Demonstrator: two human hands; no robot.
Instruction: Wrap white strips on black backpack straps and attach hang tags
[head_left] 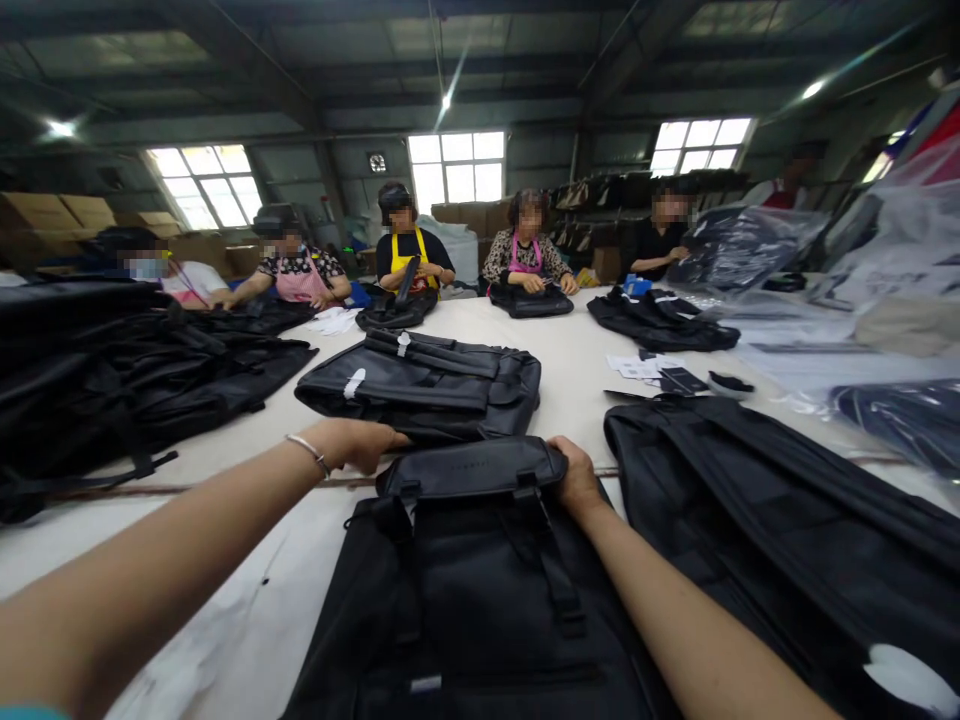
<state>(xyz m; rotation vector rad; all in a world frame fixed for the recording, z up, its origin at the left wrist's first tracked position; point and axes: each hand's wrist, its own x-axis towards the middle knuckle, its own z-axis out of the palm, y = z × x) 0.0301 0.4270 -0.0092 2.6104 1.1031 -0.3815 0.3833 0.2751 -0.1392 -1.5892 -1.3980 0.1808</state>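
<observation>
A black backpack lies in front of me, its rolled top flap toward the far side and two buckled straps running down its front. My right hand wraps around the right end of that flap. My left hand, with a silver bangle on the wrist, is closed at the flap's upper left; its fingertips meet black material where this bag borders another backpack just behind. Which of the two they pinch is hard to tell. That second backpack lies with its shoulder straps up, white wrapping on them.
Black bags are heaped on the left. Another large backpack lies close on my right. Cards and tags lie beyond it, near plastic-wrapped bags. Several co-workers sit across the pale table, some handling black bags.
</observation>
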